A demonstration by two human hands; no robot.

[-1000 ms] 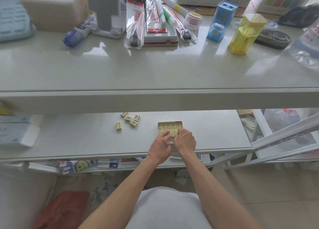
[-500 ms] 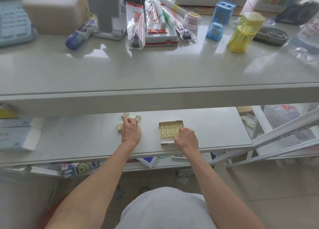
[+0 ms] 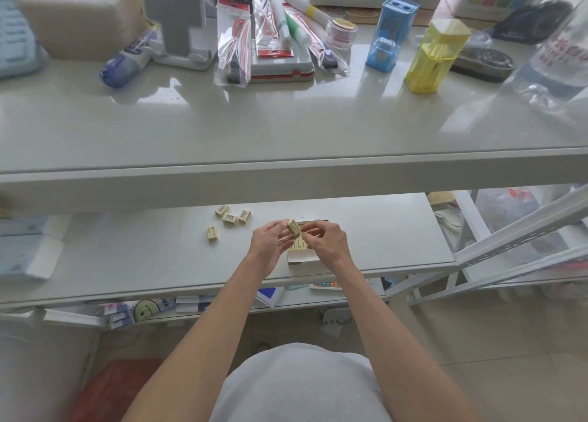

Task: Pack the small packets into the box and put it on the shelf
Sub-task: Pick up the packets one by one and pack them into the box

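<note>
A small open cardboard box (image 3: 302,257) lies on the lower shelf (image 3: 127,262), partly filled with pale yellow packets. Both hands hover just above it, hiding most of it. One yellow packet (image 3: 294,226) is pinched between the fingertips of my left hand (image 3: 270,243) and my right hand (image 3: 324,240). Three loose packets (image 3: 234,215) sit in a cluster on the shelf to the left, and one more packet (image 3: 212,233) lies apart, nearer the front.
The upper counter (image 3: 286,128) overhangs the shelf and carries a yellow sharpener (image 3: 436,55), a blue sharpener (image 3: 389,33), bagged pens (image 3: 235,46) and boxes. White boxes (image 3: 28,253) lie at the shelf's left end. A white metal rack (image 3: 509,246) stands right.
My left hand went left to the loose packets, took one, and came back over the box. My right hand rose from the box's edge to meet it.
</note>
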